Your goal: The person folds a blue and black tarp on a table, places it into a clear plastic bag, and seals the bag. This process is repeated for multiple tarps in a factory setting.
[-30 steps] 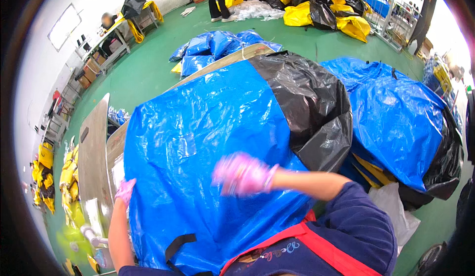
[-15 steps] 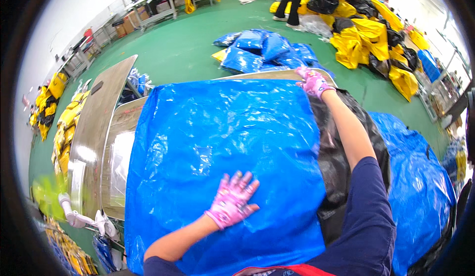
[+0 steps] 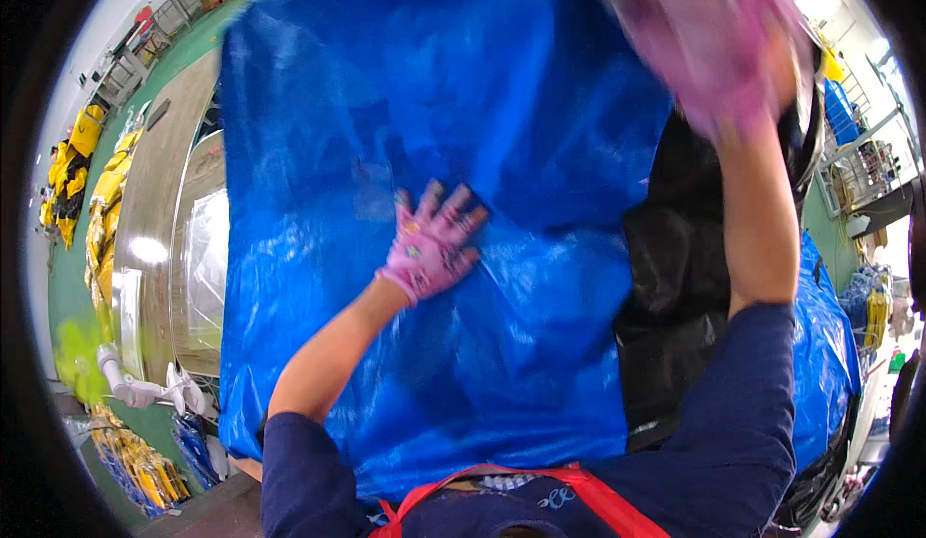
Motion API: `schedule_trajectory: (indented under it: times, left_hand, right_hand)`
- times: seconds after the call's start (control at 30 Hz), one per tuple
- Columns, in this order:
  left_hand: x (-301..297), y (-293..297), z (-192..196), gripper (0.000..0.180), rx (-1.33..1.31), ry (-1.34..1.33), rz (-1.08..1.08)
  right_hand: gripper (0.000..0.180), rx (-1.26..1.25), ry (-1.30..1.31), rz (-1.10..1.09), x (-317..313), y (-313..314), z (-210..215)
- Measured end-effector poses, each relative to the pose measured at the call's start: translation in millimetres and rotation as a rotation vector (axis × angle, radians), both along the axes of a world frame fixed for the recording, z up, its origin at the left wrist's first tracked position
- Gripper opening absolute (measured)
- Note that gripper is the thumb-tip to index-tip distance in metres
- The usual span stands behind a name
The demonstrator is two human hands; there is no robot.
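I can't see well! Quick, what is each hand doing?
Left hand: open, pink glove pressed flat on the big blue plastic bag.
Right hand: raised at the bag's top, too blurred to tell.

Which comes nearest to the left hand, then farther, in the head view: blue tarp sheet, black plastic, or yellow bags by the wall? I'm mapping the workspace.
1. Blue tarp sheet: directly under the left hand, which presses flat on it.
2. Black plastic: to the right, beside the right forearm.
3. Yellow bags: far left, on the green floor.
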State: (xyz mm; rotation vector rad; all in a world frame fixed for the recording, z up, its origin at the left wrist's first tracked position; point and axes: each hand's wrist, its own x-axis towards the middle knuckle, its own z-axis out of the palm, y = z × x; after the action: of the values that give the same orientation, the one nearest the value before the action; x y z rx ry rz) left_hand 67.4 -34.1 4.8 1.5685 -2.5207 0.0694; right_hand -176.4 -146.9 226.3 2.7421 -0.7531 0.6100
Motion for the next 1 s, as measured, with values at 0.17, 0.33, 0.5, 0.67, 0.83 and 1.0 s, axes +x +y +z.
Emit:
schedule_trajectory:
  times: [0.17, 0.33, 0.5, 0.67, 0.83, 1.0]
  left_hand:
    - [27.9, -4.1, -40.0, 0.064, 0.044, -0.065, 0.673]
    - [-88.0, 47.6, 11.8, 0.063, 0.343, 0.075, -0.372]
    - [-89.7, -15.0, -22.9, 0.062, -0.303, 0.046, -0.239]
    - [-48.4, -21.2, -27.6, 0.062, -0.125, 0.023, -0.052]
    - [66.1, 82.4, -25.2, 0.063, -0.003, 0.095, 0.169]
    - [223.9, 252.1, -31.8, 0.064, 0.059, 0.152, 0.672]
  right_hand:
    - [0.044, -0.069, 0.322, -0.074, -40.4, 165.3, -34.7]
    - [0.052, -0.29, -0.049, -0.209, -43.1, 107.4, -25.0]
    - [0.058, -0.322, -0.086, 0.011, -5.6, 151.5, 11.2]
    - [0.077, 0.509, 0.244, -0.027, -69.2, 251.9, -195.8]
    - [0.081, 0.93, 0.219, -0.245, -80.5, 237.7, -214.7]
    - [0.075, 0.989, 0.488, -0.352, -72.4, 219.2, -195.4]
